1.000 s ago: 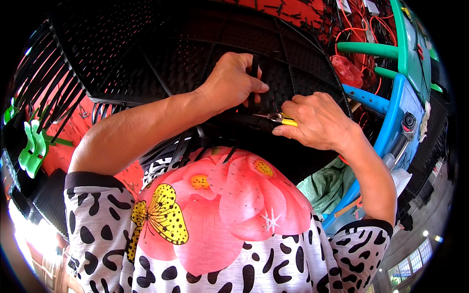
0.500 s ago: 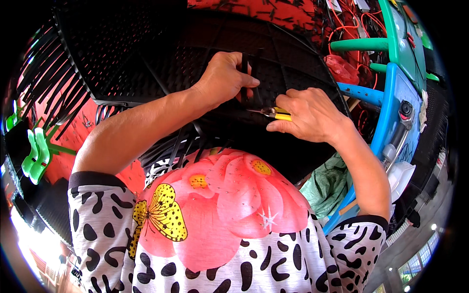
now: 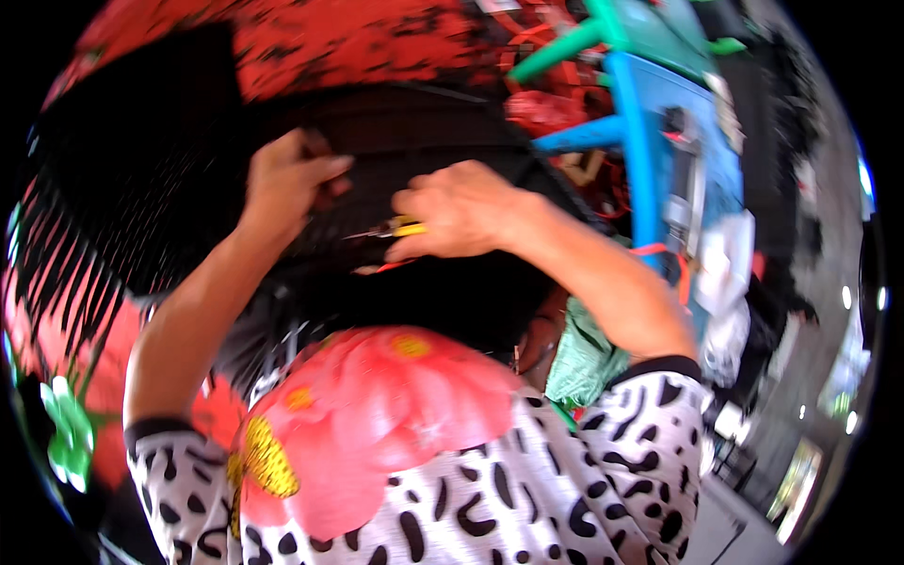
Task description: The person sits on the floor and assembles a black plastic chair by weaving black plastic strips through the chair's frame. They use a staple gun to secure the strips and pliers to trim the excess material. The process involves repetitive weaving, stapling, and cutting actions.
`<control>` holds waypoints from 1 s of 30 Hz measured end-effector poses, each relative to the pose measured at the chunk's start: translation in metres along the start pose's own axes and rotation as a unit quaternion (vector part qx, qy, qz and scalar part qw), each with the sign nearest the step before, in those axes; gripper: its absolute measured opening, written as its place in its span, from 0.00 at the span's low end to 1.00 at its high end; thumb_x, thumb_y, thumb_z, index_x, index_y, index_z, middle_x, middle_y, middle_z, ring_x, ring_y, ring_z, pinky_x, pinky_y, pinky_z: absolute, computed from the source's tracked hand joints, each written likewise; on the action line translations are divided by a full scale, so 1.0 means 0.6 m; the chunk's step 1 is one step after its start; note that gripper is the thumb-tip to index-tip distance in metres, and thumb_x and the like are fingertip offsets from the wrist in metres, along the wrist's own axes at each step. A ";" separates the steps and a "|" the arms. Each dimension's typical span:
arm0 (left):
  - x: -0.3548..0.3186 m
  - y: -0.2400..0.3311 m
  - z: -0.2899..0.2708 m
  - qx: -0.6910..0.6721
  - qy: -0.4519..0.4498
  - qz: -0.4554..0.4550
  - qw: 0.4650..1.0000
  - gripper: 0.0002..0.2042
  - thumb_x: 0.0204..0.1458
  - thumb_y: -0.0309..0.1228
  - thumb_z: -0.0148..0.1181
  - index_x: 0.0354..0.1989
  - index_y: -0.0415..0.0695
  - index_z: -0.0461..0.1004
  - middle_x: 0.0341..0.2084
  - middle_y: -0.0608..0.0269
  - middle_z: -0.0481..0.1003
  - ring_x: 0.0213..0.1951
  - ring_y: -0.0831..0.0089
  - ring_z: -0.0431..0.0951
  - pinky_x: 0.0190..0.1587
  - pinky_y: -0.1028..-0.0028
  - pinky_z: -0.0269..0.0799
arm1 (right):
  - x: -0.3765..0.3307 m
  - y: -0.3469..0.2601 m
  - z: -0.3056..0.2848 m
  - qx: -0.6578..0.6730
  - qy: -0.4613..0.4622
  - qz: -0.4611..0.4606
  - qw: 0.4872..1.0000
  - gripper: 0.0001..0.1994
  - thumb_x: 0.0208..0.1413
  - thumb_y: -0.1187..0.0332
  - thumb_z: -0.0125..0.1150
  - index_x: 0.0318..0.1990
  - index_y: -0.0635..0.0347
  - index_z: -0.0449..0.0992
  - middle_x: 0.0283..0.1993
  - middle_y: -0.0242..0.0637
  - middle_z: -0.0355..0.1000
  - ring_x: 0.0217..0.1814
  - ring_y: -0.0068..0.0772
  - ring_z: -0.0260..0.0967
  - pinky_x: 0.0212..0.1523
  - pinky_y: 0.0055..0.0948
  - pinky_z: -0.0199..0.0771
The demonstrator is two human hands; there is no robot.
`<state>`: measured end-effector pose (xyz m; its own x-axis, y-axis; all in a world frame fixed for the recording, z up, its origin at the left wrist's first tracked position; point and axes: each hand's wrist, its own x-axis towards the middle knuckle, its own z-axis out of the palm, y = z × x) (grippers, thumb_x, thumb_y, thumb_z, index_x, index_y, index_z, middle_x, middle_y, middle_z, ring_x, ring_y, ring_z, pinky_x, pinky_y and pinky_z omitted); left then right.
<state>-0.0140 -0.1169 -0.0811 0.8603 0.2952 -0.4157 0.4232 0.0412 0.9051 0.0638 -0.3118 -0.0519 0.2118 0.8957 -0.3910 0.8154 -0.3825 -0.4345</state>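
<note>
Before me lies a large black woven panel [image 3: 405, 132], dark and partly blurred. My left hand [image 3: 282, 184] is over its middle, with thumb and fingers closed on a short black strip [image 3: 315, 143] that barely shows against the weave. To its right, my right hand [image 3: 466, 209] is wrapped round small yellow-handled cutting pliers [image 3: 405, 228]. Their thin metal jaws point left, toward the space below my left hand. The tool looks apart from the strip. Motion blur hides the fine detail of my fingertips.
Loose black strips [image 3: 66, 245] fan out from the panel's left edge. A red ground sheet [image 3: 348, 47] with black scraps lies beyond. At right, a blue upturned stool [image 3: 645, 160] holds a long grey tool [image 3: 683, 188], near a green stool [image 3: 560, 47] and green sacking [image 3: 584, 358].
The whole view has swung, so the stools and panel appear farther left. Both hands appear farther left too, the left one lower in the picture. The pliers remain in my right hand.
</note>
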 end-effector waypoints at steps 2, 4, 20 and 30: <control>-0.008 -0.006 -0.013 -0.030 0.005 0.016 0.999 0.07 0.45 0.21 0.61 0.27 0.39 0.68 0.18 0.63 0.70 0.19 0.76 0.74 0.17 0.78 0.65 | -0.031 0.013 0.000 0.000 0.087 0.049 0.995 0.26 0.51 0.42 0.55 0.32 0.62 0.72 0.30 0.47 0.71 0.35 0.53 0.71 0.35 0.44 0.71; -0.017 0.013 -0.008 -0.043 -0.010 0.019 0.999 0.06 0.45 0.20 0.60 0.27 0.40 0.68 0.18 0.66 0.70 0.19 0.77 0.72 0.17 0.80 0.64 | -0.075 0.045 0.003 0.029 0.215 0.090 0.972 0.24 0.51 0.44 0.57 0.33 0.61 0.71 0.31 0.44 0.70 0.36 0.51 0.70 0.37 0.43 0.71; -0.095 0.086 0.071 -0.102 -0.218 -0.024 0.970 0.02 0.47 0.21 0.55 0.28 0.38 0.68 0.18 0.62 0.69 0.16 0.74 0.70 0.15 0.75 0.69 | -0.688 0.096 0.229 0.009 0.370 0.789 0.491 0.30 0.52 0.41 0.53 0.44 0.64 0.70 0.45 0.55 0.70 0.47 0.55 0.69 0.47 0.48 0.70; -0.133 0.110 0.099 -0.053 -0.287 -0.002 0.956 0.01 0.47 0.21 0.55 0.27 0.38 0.70 0.18 0.62 0.71 0.15 0.75 0.70 0.16 0.78 0.68 | -0.664 0.065 0.227 -0.081 0.538 0.626 0.559 0.19 0.48 0.54 0.64 0.39 0.61 0.73 0.39 0.44 0.73 0.41 0.43 0.71 0.41 0.38 0.71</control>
<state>-0.0379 -0.1943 0.0063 0.8862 -0.2762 -0.3719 0.4215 0.1477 0.8947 -0.0621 -0.7144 -0.0236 0.8009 -0.3996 0.4459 -0.3152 -0.9145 -0.2535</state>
